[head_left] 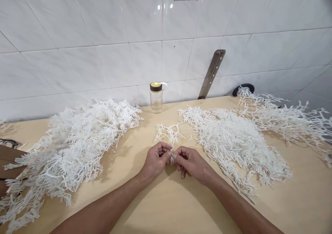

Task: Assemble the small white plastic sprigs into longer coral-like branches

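Close together over the middle of the table, my left hand (pixel 158 158) and my right hand (pixel 189 161) both pinch at a white plastic branch (pixel 169 133). Its thin forked twigs spread out beyond my fingertips toward the wall. A small tuft of white sprigs (pixel 172 160) shows between my two thumbs, at the branch's near end. Fingers partly hide where the tuft and the branch meet, so I cannot tell whether they are joined.
A big heap of bushy white sprigs (pixel 85 140) lies left. A pile of loose white sprigs (pixel 233 140) is right, with bare branching stems (pixel 285 120) behind it. A lidded clear jar (pixel 156 101), a metal bracket (pixel 212 74) and a black ring (pixel 243 87) are near the tiled wall.
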A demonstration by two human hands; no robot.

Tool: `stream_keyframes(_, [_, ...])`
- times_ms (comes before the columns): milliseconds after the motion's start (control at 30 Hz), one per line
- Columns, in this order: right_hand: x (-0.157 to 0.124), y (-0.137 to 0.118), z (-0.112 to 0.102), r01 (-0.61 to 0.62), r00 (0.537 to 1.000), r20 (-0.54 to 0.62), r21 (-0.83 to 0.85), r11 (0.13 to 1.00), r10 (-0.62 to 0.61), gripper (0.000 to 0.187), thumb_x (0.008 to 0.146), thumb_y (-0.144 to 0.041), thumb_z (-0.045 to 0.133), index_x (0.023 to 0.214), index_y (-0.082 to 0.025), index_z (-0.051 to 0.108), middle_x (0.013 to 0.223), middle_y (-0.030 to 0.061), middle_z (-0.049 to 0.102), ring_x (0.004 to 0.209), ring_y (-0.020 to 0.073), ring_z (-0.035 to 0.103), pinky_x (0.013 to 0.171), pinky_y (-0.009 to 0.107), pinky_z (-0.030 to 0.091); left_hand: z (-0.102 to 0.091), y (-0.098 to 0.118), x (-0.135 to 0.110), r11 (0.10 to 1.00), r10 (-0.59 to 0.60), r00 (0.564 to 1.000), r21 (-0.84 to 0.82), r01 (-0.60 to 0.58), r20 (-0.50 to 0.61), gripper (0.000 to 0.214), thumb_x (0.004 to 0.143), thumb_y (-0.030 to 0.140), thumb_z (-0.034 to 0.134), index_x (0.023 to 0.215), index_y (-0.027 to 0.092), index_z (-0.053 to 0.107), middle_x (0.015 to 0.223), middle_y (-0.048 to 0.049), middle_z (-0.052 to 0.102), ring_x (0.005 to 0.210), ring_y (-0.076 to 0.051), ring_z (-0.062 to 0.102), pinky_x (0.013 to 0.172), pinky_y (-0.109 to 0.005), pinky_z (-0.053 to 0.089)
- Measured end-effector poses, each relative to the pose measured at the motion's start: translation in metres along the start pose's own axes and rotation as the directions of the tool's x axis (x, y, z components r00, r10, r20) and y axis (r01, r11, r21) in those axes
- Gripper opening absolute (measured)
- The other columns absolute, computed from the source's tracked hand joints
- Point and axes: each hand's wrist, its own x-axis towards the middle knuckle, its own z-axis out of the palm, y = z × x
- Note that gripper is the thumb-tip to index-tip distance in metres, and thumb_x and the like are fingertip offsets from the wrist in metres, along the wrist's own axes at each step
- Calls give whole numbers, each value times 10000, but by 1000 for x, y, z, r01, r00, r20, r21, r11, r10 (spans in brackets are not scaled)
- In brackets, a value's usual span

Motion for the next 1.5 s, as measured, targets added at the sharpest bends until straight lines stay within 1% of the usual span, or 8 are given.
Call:
stream_keyframes(167, [0, 1, -1, 4, 998, -55, -122, 993, -11, 280, 868, -461, 590, 892, -182, 596, 645, -32, 610, 421, 108, 608, 389, 196, 409, -2, 4, 1, 999, -31, 999, 5, 31, 42, 235, 739, 305, 708, 902, 156, 627, 668, 8, 606, 529, -91, 532, 485, -200, 419])
stream_keyframes(300, [1, 1, -2, -10, 999, -52, -129, 992, 3, 292, 883, -447, 575, 984, -177, 619, 677, -19, 637, 421, 117, 627, 398, 201, 419, -1, 2, 0, 999, -29, 1000, 27, 28, 11, 241, 757, 330, 698, 904, 156, 622, 681, 7, 604, 539, -93, 534, 480, -199, 422])
stream_keyframes(567, [3, 1, 4, -72, 990, -133, -140, 988, 53, 266, 852, -437, 622, 868, -172, 643, 610, -13, 638, 432, 123, 622, 428, 214, 475, 1, -2, -1, 997, -39, 999, 58, 40, -20, 221, 764, 340, 694, 854, 165, 593, 653, 19, 594, 497, -94, 517, 439, -207, 434])
stream_keyframes(833, [1, 3, 11, -5, 993, -120, -205, 979, -20, 160, 854, -356, 582, 803, -206, 562, 597, -38, 618, 451, 138, 638, 461, 243, 517, 1, -4, -1, 998, -3, 1000, 57, 3, 7, 137, 786, 276, 648, 850, 180, 574, 657, 31, 580, 499, -86, 501, 495, -214, 418])
stream_keyframes(1000, [-1, 1, 14, 74, 994, -62, -264, 962, -93, 101, 842, -292, 556, 794, -214, 512, 599, -67, 545, 410, 114, 593, 413, 217, 458, 2, -2, 0, 1000, 3, 999, 24, -5, 46, 74, 768, 198, 596, 809, 191, 534, 621, 47, 550, 520, -87, 488, 522, -210, 398])
stream_keyframes(1167, [-3, 2, 13, 127, 992, 43, -129, 984, -122, 61, 841, -226, 522, 791, -219, 488, 571, -86, 494, 379, 95, 539, 380, 203, 418, -2, 0, 7, 999, -1, 998, 32, 3, -59, 111, 732, 186, 610, 749, 194, 501, 539, 69, 499, 438, -73, 447, 446, -196, 355])
stream_keyframes(1367, [2, 5, 4, 131, 979, -150, -64, 989, -139, 163, 866, -339, 594, 820, -212, 502, 543, -77, 531, 347, 84, 474, 361, 210, 397, -8, 8, 8, 991, -53, 998, -122, 57, 33, 283, 726, 358, 719, 833, 164, 544, 562, 44, 582, 411, -78, 503, 423, -207, 426])
stream_keyframes(1500, [4, 4, 3, 103, 984, -142, -45, 994, -108, 254, 868, -427, 619, 940, -189, 572, 525, -73, 541, 366, 96, 500, 365, 210, 402, -8, 9, 7, 989, -50, 998, -134, 55, 36, 327, 710, 391, 752, 815, 155, 551, 568, 14, 627, 444, -91, 545, 451, -215, 464])
